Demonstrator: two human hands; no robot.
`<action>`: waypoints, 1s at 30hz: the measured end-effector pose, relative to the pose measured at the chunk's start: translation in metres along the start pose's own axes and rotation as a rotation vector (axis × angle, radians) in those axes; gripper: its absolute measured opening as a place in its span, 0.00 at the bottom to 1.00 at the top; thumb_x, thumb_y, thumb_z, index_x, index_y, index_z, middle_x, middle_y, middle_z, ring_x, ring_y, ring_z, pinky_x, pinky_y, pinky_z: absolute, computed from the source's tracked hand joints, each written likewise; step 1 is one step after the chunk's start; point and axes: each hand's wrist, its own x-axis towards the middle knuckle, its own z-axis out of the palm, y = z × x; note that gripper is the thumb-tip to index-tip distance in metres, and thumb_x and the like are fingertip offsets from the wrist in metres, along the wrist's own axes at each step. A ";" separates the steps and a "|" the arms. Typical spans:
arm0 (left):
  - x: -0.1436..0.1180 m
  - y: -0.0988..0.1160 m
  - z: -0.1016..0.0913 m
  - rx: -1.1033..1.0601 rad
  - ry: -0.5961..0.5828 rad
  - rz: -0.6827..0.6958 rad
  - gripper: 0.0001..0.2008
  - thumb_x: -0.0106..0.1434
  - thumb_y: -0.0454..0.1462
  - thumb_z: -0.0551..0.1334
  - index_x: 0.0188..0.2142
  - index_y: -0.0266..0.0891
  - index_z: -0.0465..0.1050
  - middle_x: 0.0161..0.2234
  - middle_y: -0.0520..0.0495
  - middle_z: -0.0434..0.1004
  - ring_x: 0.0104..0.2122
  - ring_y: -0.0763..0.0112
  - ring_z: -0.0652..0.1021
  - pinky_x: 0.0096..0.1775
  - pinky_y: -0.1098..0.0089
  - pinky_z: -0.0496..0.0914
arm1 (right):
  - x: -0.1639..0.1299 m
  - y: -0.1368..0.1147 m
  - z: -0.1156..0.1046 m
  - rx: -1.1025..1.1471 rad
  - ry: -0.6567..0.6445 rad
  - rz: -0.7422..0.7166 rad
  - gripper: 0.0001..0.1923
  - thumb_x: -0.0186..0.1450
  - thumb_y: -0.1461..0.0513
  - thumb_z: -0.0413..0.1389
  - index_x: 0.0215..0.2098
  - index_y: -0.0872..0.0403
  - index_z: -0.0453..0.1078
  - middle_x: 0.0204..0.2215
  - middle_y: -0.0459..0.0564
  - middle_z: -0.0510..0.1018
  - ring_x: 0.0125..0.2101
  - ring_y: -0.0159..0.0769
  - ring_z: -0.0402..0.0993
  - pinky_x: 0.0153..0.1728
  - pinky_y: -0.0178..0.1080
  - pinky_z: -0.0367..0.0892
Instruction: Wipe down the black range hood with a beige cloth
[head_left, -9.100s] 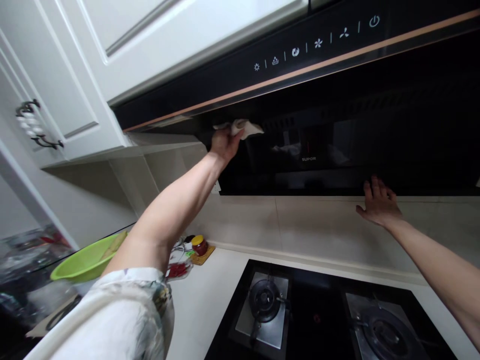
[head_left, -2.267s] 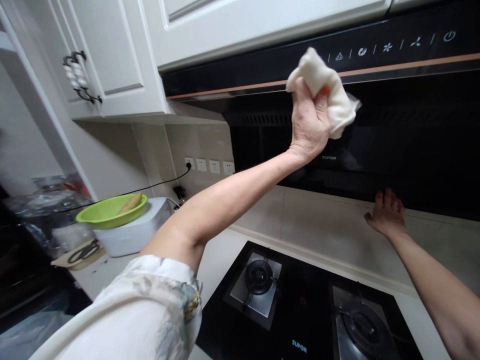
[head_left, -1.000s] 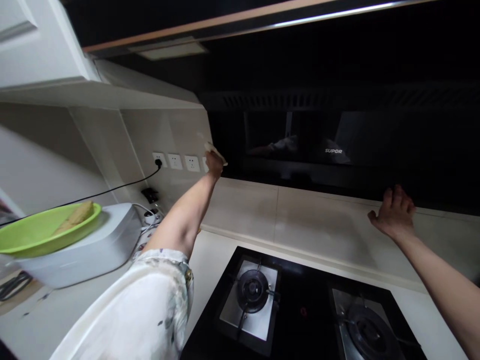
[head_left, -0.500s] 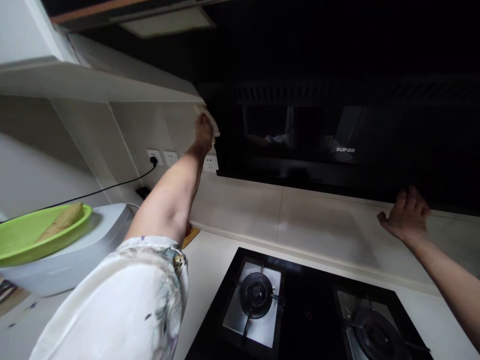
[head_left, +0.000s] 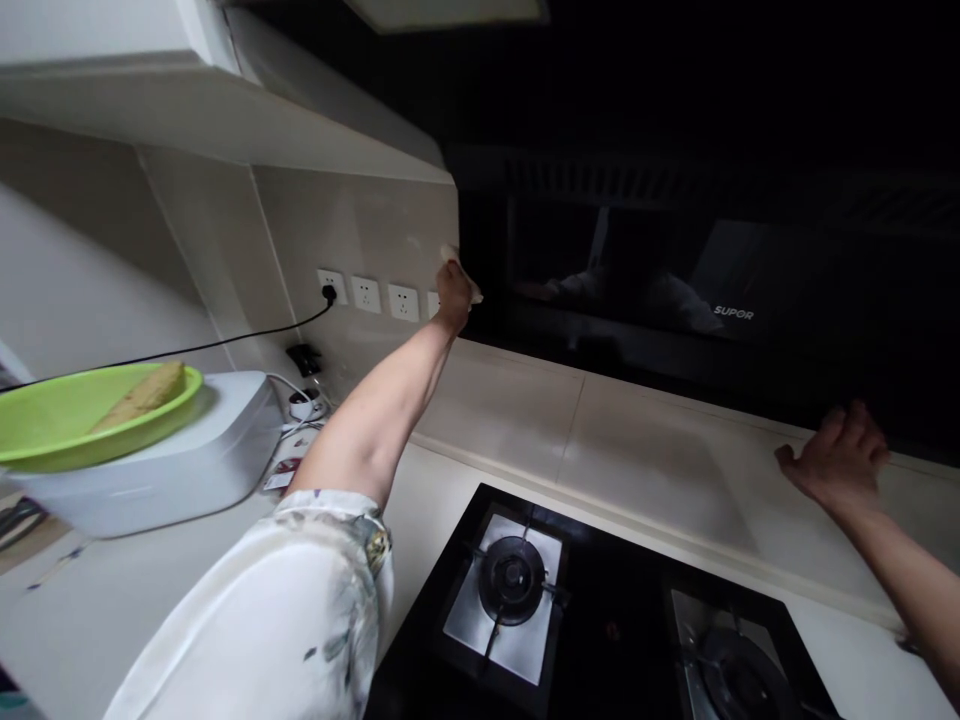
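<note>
My left hand (head_left: pixel 453 294) is closed on a pale cloth (head_left: pixel 471 285), pressed to the left side edge of the black range hood (head_left: pixel 630 330). Only the cloth's rim shows around the fingers. Over on the right, my right hand (head_left: pixel 838 458) rests against the hood's lower edge with its fingers stretched out and the thumb apart; it holds nothing. Below both arms lies the black gas stove (head_left: pixel 585 610) with two burners.
Several wall sockets (head_left: pixel 365 294) line the wall beside my left hand, one with a black plug (head_left: pixel 328 294) and cord. A white appliance (head_left: pixel 172 480) carries a green basin (head_left: pixel 45 410) with a yellowish oblong item (head_left: pixel 142 396). A white cabinet (head_left: pixel 330 130) overhangs the left.
My left hand has slid the cloth downward along the hood's side edge. The right hand stays at the lower edge. The view has shifted slightly.
</note>
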 end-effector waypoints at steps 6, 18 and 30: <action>-0.011 0.053 0.072 0.108 0.204 0.249 0.28 0.81 0.30 0.53 0.77 0.28 0.58 0.82 0.26 0.48 0.83 0.53 0.47 0.80 0.50 0.46 | -0.003 -0.006 -0.005 0.003 0.012 -0.013 0.50 0.71 0.46 0.42 0.80 0.72 0.43 0.80 0.79 0.40 0.78 0.74 0.41 0.72 0.72 0.53; -0.208 0.082 0.205 0.633 -0.530 1.120 0.33 0.80 0.31 0.50 0.81 0.46 0.59 0.83 0.46 0.50 0.82 0.62 0.47 0.81 0.51 0.39 | -0.001 0.002 0.000 -0.001 -0.025 -0.061 0.50 0.70 0.51 0.51 0.79 0.70 0.40 0.79 0.80 0.38 0.77 0.71 0.39 0.72 0.69 0.51; -0.097 0.022 0.085 0.477 -0.375 0.756 0.35 0.83 0.48 0.41 0.77 0.30 0.61 0.83 0.34 0.50 0.83 0.52 0.46 0.80 0.45 0.39 | -0.002 -0.003 -0.006 -0.010 -0.047 -0.076 0.50 0.70 0.52 0.52 0.79 0.72 0.40 0.80 0.82 0.38 0.77 0.70 0.41 0.72 0.68 0.52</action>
